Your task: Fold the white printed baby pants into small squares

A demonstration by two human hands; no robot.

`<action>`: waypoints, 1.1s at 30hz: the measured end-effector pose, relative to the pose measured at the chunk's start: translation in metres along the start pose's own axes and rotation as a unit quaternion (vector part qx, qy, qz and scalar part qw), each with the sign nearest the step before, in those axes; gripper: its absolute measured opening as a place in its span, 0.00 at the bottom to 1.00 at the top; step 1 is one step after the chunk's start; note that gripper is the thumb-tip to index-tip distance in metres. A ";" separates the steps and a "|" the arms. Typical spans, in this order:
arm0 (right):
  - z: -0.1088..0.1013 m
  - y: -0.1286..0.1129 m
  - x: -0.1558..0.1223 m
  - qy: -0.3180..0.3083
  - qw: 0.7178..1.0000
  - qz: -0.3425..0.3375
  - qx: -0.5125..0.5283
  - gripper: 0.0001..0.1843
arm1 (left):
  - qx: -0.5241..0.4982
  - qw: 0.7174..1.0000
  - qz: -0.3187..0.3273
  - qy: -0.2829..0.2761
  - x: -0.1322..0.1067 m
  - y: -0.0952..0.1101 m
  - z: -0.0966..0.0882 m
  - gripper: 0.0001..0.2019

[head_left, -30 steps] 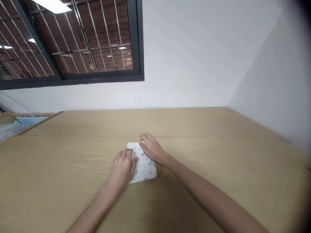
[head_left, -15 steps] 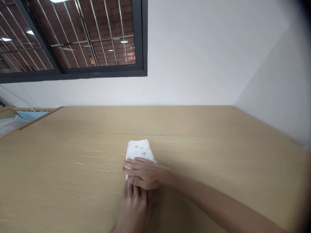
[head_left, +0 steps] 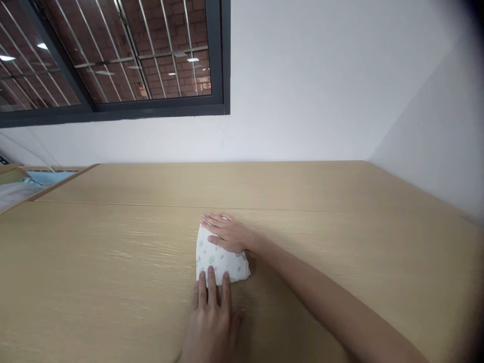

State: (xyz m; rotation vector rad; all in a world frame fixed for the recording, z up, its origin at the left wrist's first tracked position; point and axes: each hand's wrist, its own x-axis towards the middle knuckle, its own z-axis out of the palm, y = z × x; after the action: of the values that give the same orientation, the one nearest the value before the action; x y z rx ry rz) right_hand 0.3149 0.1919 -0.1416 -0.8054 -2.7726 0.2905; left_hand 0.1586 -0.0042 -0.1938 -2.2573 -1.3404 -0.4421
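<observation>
A small folded white cloth with a pale printed pattern lies on the light wooden table. My right hand lies flat on the cloth's far part, fingers stretched out to the left. My left hand rests flat on the table at the cloth's near edge, with its fingertips on the fabric. Neither hand grips anything.
A white wall runs behind the table and along its right side. A dark-framed window with bars shows a brick wall. At the far left stands a wooden box edge with pale blue and white fabric inside.
My right hand slid from the cloth's near part to its far part. My left hand stayed at the near edge, and the cloth now looks shorter and flatter.
</observation>
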 end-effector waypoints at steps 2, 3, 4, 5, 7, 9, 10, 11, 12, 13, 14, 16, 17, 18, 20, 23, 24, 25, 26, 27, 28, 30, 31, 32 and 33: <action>0.001 -0.001 -0.001 0.001 1.000 -0.002 -0.007 0.33 | 0.003 1.000 0.008 0.003 0.001 0.000 -0.002 0.34; 0.001 -0.001 -0.001 0.006 1.000 -0.004 -0.015 0.33 | 0.003 1.000 0.012 0.004 0.002 0.000 -0.002 0.34; 0.001 -0.001 -0.002 0.017 1.000 -0.006 -0.025 0.33 | 0.004 1.000 0.018 0.004 0.002 0.000 -0.003 0.33; 0.001 -0.002 -0.003 0.033 0.999 -0.008 -0.040 0.33 | 0.005 1.000 0.022 0.003 0.002 -0.001 -0.004 0.33; -0.002 -0.004 -0.005 0.076 0.994 -0.009 -0.079 0.32 | 0.010 1.000 0.025 -0.001 0.001 -0.003 -0.003 0.31; -0.008 -0.010 -0.011 0.112 0.987 -0.008 -0.114 0.29 | 0.016 0.999 0.031 0.000 0.001 -0.008 -0.002 0.29; -0.011 -0.014 -0.015 0.122 0.985 -0.003 -0.123 0.27 | 0.015 0.999 0.041 0.000 0.000 -0.012 -0.002 0.28; -0.016 -0.019 -0.021 0.126 0.984 0.003 -0.124 0.25 | 0.008 0.999 0.053 -0.001 0.001 -0.018 -0.002 0.27; -0.020 -0.024 -0.027 0.124 0.985 0.010 -0.117 0.23 | -0.006 0.998 0.063 -0.005 0.002 -0.025 -0.002 0.27; -0.025 -0.030 -0.035 0.117 0.988 0.017 -0.099 0.21 | -0.024 0.997 0.071 -0.013 0.004 -0.032 -0.004 0.27; -0.029 -0.036 -0.043 0.103 0.992 0.021 -0.074 0.20 | -0.043 0.996 0.074 -0.022 0.006 -0.040 -0.005 0.25; -0.037 -0.046 -0.061 0.067 0.997 0.022 -0.015 0.19 | -0.077 0.994 0.070 -0.034 0.012 -0.054 -0.009 0.20; -0.040 -0.050 -0.071 0.050 0.998 0.023 0.012 0.19 | -0.091 0.993 0.068 -0.031 0.015 -0.059 -0.011 0.17; -0.042 -0.053 -0.080 0.035 0.999 0.025 0.034 0.21 | -0.106 0.992 0.070 -0.027 0.018 -0.063 -0.013 0.15; -0.042 -0.056 -0.096 0.011 0.998 0.024 0.061 0.33 | -0.148 0.986 0.070 -0.026 0.026 -0.069 -0.018 0.14; -0.037 -0.056 -0.111 -0.010 0.996 0.031 0.079 0.40 | -0.246 0.964 0.018 -0.097 0.042 -0.079 -0.031 0.16; -0.035 -0.055 -0.113 -0.007 0.996 0.041 0.082 0.35 | -0.285 0.948 -0.016 -0.137 0.048 -0.083 -0.036 0.16; -0.033 -0.055 -0.112 0.001 0.995 0.055 0.086 0.29 | -0.325 0.928 -0.049 -0.175 0.055 -0.089 -0.041 0.16; -0.032 -0.055 -0.110 0.013 0.993 0.071 0.090 0.24 | -0.364 0.904 -0.075 -0.209 0.061 -0.095 -0.046 0.16; -0.032 -0.055 -0.107 0.025 0.991 0.088 0.094 0.21 | -0.401 0.881 -0.091 -0.235 0.066 -0.102 -0.049 0.14; -0.033 -0.055 -0.103 0.035 0.989 0.104 0.098 0.19 | -0.432 0.861 -0.097 -0.250 0.071 -0.109 -0.051 0.13; -0.037 -0.054 -0.094 0.053 0.983 0.134 0.110 0.16 | -0.476 0.833 -0.097 -0.264 0.078 -0.121 -0.049 0.16; -0.039 -0.054 -0.090 0.061 0.980 0.146 0.120 0.15 | -0.491 0.823 -0.102 -0.267 0.081 -0.126 -0.046 0.18; -0.042 -0.053 -0.086 0.072 0.976 0.159 0.132 0.15 | -0.502 0.815 -0.110 -0.267 0.084 -0.129 -0.043 0.19; -0.043 -0.051 -0.083 0.087 0.970 0.172 0.146 0.15 | -0.506 0.812 -0.122 -0.264 0.087 -0.132 -0.038 0.19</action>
State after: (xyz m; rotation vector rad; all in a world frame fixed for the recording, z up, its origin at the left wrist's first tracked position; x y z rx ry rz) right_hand 0.3692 0.1094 -0.1015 -1.1668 -2.3437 0.6388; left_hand 0.0821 0.0922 -0.0878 -3.2477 -2.0141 -0.8006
